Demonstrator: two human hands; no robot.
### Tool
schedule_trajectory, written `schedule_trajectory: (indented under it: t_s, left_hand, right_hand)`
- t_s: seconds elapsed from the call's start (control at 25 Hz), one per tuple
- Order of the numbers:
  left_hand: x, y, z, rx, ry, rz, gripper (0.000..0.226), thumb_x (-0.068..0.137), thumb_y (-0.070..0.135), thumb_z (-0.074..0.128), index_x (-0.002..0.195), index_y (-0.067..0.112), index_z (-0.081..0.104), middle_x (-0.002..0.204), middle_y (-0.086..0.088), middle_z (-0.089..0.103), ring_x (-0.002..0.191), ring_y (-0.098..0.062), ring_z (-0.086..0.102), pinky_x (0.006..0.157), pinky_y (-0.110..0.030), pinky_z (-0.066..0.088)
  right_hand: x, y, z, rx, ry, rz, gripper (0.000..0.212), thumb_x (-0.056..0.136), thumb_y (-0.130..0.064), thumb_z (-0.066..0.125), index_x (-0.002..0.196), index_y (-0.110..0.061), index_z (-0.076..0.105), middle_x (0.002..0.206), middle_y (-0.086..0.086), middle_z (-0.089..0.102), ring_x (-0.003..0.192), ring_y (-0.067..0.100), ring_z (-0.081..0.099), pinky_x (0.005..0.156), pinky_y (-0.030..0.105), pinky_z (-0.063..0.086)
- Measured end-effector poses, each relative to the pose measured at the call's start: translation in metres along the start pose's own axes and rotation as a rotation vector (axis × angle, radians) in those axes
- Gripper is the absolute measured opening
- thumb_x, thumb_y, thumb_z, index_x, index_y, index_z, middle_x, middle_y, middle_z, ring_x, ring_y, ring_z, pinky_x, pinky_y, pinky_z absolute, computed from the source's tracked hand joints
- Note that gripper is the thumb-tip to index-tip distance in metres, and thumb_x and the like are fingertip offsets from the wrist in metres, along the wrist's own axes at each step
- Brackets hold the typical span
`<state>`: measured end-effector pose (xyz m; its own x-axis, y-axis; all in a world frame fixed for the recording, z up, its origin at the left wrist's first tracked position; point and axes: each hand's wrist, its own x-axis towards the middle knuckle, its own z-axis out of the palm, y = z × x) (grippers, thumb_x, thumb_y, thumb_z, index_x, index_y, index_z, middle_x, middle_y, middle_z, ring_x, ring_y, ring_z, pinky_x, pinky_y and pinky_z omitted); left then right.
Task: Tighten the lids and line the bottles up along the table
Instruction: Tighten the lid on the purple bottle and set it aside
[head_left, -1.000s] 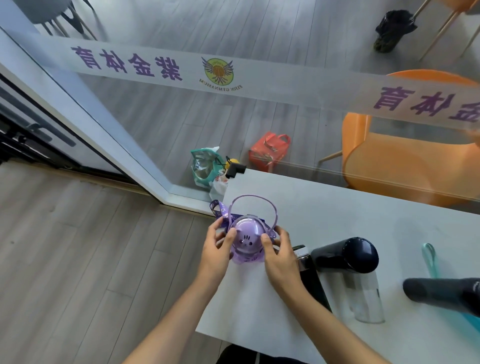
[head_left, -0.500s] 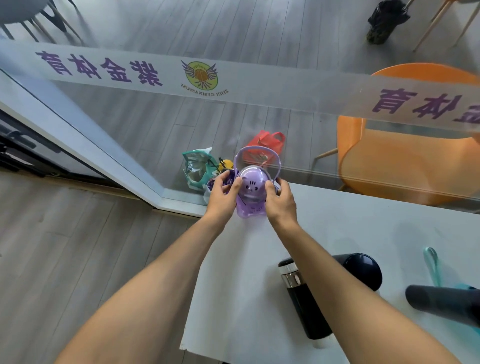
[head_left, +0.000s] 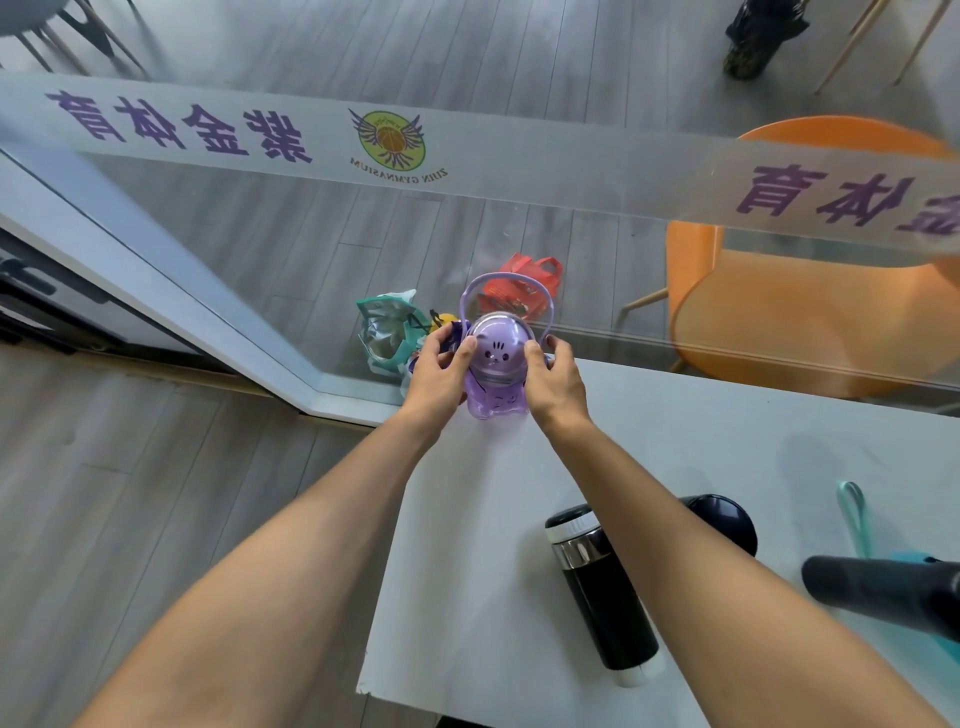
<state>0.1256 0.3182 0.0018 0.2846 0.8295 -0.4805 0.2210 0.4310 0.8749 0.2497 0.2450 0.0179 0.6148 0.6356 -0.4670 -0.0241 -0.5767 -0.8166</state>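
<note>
grey wood-look flooring is seen to the left of a white table, whose near left corner lies at the bottom of the view. nearest on the table, a black bottle is laid on its side, its steel-ringed neck and black cap pointed away from the viewer; it is partly crossed by the right forearm. just beyond it, a dark rounded bottle is partly hidden behind the same forearm. at the right edge of the view, a dark cylinder is laid across a teal item with a teal strap; what these are cannot be told with certainty.

bare table surface is left open between the black bottle and the far left corner. at that corner, close to the table's left and far edges, a purple bottle is stood upright, with a clear domed lid printed with a small face and a looped handle raised behind it. the left hand is closed on the left side of the lid, thumb and fingers curled against it. the right hand is closed on the right side, thumb pressed to the dome.

beyond the far edge, a glass partition with a frosted band of purple lettering is met. behind it, bags on the floor and an orange chair are visible.
</note>
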Motion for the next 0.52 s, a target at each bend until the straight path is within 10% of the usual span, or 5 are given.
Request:
schedule_trajectory:
  t_s: [0.24, 0.4, 0.52]
  left_hand:
    - [-0.052, -0.039, -0.009, 0.176, 0.031, -0.064, 0.053, 0.098, 0.043, 0.049, 0.146, 0.028, 0.036, 0.129, -0.001, 0.051, 0.112, -0.016, 0.053, 0.1, -0.048, 0.049]
    - [-0.113, -0.095, -0.008, 0.175, -0.037, -0.224, 0.044, 0.1, 0.036, 0.047, 0.141, 0.024, 0.042, 0.125, -0.005, 0.054, 0.085, -0.011, 0.055, 0.094, -0.046, 0.054]
    - [-0.151, -0.129, -0.001, 0.145, -0.094, -0.296, 0.037, 0.101, 0.029, 0.045, 0.136, 0.02, 0.047, 0.129, -0.007, 0.055, 0.102, -0.02, 0.057, 0.092, -0.042, 0.054]
  right_hand:
    - [-0.049, 0.032, -0.019, -0.093, -0.042, 0.049, 0.053, 0.102, -0.042, 0.04, 0.149, -0.017, 0.035, 0.145, 0.013, 0.053, 0.13, 0.032, 0.051, 0.105, 0.038, 0.039]
    - [-0.09, 0.089, -0.038, -0.21, -0.082, 0.065, 0.05, 0.101, -0.038, 0.042, 0.146, -0.018, 0.04, 0.145, 0.012, 0.052, 0.131, 0.029, 0.05, 0.108, 0.037, 0.036]
    - [-0.12, 0.131, -0.052, -0.31, -0.085, 0.086, 0.048, 0.1, -0.033, 0.043, 0.145, -0.015, 0.043, 0.148, 0.015, 0.048, 0.137, 0.028, 0.045, 0.111, 0.035, 0.033]
